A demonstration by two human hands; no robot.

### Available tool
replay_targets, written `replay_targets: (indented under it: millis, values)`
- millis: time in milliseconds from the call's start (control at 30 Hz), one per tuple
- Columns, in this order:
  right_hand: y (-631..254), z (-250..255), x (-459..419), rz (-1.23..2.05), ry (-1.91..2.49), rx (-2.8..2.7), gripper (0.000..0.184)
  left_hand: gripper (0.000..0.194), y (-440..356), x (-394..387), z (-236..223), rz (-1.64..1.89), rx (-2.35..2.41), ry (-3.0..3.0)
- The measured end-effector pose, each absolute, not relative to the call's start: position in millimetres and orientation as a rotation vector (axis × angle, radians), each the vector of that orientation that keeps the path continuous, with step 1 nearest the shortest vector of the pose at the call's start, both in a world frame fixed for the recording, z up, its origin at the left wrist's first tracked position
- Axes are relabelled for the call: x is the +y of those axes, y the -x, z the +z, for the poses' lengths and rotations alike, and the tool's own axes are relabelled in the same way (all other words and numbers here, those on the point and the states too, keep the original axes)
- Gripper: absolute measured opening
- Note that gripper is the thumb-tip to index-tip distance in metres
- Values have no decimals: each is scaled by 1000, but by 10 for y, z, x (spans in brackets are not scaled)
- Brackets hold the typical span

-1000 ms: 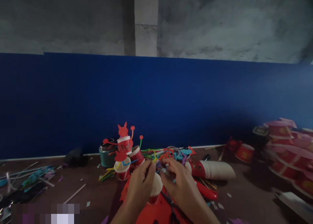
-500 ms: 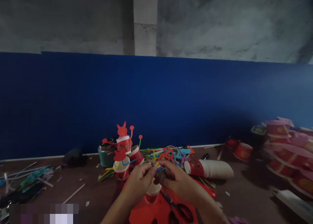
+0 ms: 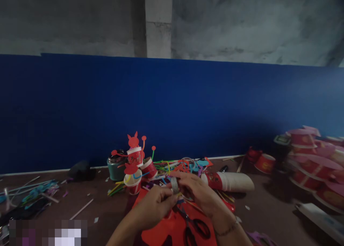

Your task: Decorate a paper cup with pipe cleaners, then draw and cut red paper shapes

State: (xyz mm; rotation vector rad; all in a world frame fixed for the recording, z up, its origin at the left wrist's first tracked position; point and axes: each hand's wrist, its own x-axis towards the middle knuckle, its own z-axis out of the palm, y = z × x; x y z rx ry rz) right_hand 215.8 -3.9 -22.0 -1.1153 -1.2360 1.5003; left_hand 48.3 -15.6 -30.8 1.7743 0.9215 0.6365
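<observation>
Lower middle of the frame, the left hand (image 3: 156, 207) pinches a tiny yellow-and-blue piece (image 3: 180, 200), pretty blurry tbh. Right beside it, the right hand (image 3: 197, 192) has fingers curled round a greyish tape roll (image 3: 175, 185). Scissors (image 3: 201, 228) lie just below on red paper (image 3: 163, 233).

It was dim in there, the blue partition (image 3: 172, 110) paler rightward, the red-and-pink stack (image 3: 313, 165) blurred (coarse pixels masked the lower-left corner).

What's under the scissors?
A red sheet lies under the scissors, showing around them. The patch directly beneath them is covered, so it can't be seen.
</observation>
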Motion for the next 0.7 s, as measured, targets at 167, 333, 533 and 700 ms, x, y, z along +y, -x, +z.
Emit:
replay_targets:
  millis: [167, 333, 533, 700]
  values:
    - [-2152, -262, -1, 1540, 1040, -1125, 39, 25, -503, -231, -245, 474, 958, -1779]
    - [-2156, -226, -36, 1466, 959, -1129, 40, 23, -549, -236, -339, 439, 1068, -1807]
    - [-2115, -166, -130, 1456, 817, -1190, 44, 29, -531, -175, -453, 535, 1137, -1837]
    - [-2095, -199, -165, 1458, 755, -1290, 51, 28, -502, -127, -436, 552, 1098, -1826]
